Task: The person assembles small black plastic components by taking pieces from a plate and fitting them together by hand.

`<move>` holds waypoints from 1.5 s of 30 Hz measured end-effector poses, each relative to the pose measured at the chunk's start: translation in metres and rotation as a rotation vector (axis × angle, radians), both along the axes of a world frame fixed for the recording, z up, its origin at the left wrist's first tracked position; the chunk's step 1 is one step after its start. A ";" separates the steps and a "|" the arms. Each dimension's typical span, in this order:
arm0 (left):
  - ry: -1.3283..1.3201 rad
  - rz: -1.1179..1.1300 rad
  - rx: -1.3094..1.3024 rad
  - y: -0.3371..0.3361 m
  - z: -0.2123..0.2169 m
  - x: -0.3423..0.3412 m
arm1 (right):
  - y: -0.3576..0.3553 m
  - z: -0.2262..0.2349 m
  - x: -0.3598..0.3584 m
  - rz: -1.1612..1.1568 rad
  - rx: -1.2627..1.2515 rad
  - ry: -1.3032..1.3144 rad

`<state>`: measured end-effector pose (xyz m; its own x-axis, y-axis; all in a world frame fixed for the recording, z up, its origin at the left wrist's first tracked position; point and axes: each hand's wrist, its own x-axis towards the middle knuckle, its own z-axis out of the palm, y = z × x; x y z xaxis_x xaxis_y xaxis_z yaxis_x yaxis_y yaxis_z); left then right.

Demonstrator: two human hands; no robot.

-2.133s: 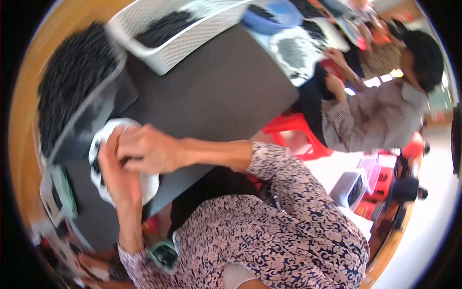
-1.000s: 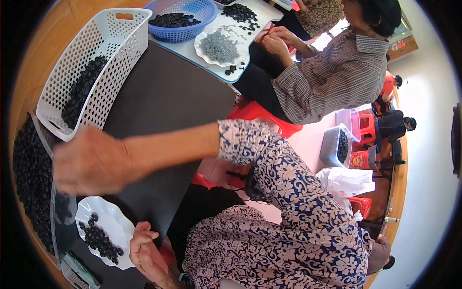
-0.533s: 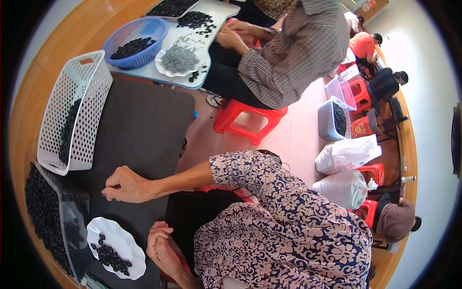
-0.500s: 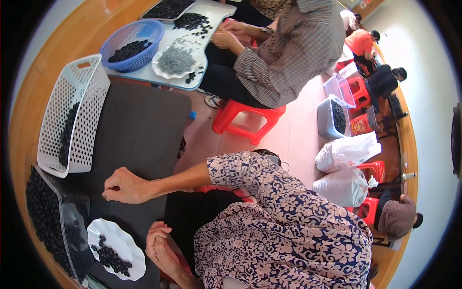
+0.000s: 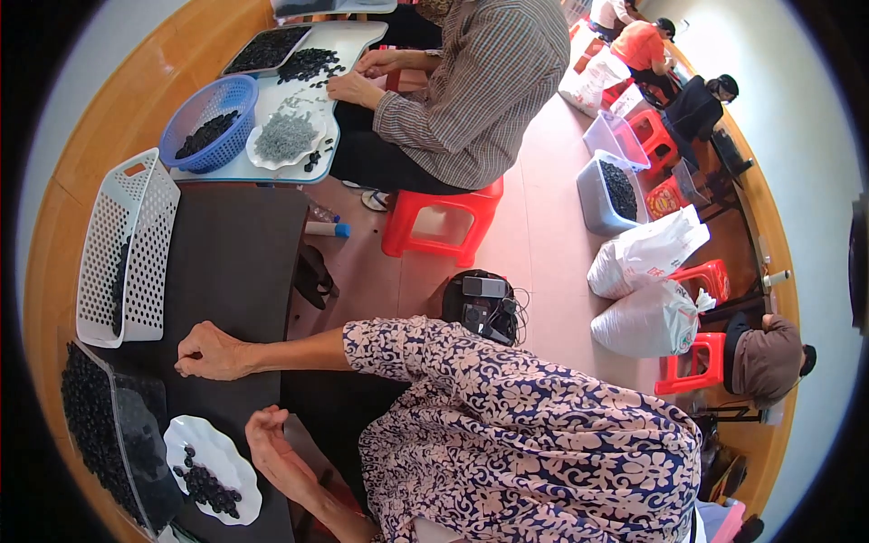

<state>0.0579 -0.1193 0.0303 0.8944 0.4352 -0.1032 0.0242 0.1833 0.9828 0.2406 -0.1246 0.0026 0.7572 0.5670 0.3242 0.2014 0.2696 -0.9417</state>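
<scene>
Head: plate (image 5: 233,463) lies lengthwise top-L to btm-R.

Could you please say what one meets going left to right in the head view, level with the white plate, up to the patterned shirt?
Clear bin of black pieces → white scalloped plate → left hand → patterned shirt.

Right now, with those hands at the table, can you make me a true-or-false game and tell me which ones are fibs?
1. The white plate with black pieces has a wavy rim. True.
2. The blue basket is round. True.
3. The left hand is inside the blue basket. False: the left hand is next to the white plate.
4. The right hand is over the dark table. True.
5. The person in the checked shirt is standing. False: that person sits on a red stool.
</scene>
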 end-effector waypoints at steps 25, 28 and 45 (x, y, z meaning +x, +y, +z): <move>-0.013 -0.111 0.214 0.002 -0.016 0.012 | 0.001 -0.007 0.011 -0.092 -0.021 -0.055; -0.086 -0.133 0.227 0.007 -0.023 0.012 | 0.007 -0.011 0.013 -0.091 0.008 -0.100; -0.101 -0.032 0.299 -0.005 -0.016 0.013 | -0.003 0.005 0.008 -0.060 -0.049 -0.093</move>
<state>0.0706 -0.1239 0.0143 0.9072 0.4046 0.1155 -0.0756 -0.1134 0.9907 0.2484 -0.1272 0.0072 0.7583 0.5382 0.3677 0.3031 0.2083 -0.9299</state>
